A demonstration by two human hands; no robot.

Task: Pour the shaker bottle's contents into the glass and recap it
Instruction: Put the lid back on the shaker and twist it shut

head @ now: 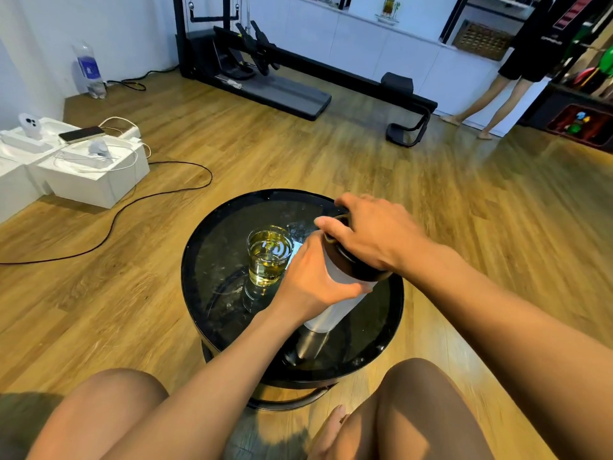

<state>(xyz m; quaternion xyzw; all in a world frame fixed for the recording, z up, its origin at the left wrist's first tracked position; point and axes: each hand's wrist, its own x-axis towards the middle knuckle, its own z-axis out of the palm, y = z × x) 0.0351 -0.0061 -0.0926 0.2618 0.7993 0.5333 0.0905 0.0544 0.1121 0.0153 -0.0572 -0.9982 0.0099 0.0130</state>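
A white shaker bottle (335,303) stands upright on the round black glass table (212,293). My left hand (315,277) is wrapped around its body. My right hand (371,234) grips the black lid (356,268) on top of the bottle from above. Just left of the bottle stands a clear glass (269,255), about two-thirds full of yellow-green liquid. The lid's top and the bottle's upper body are mostly hidden by my hands.
My knees (421,393) sit close to the table's near edge. White boxes (96,174) with phones and cables lie on the wooden floor at left. A black cable (139,200) runs across the floor. An exercise machine (282,84) and a person's legs (491,104) are far behind.
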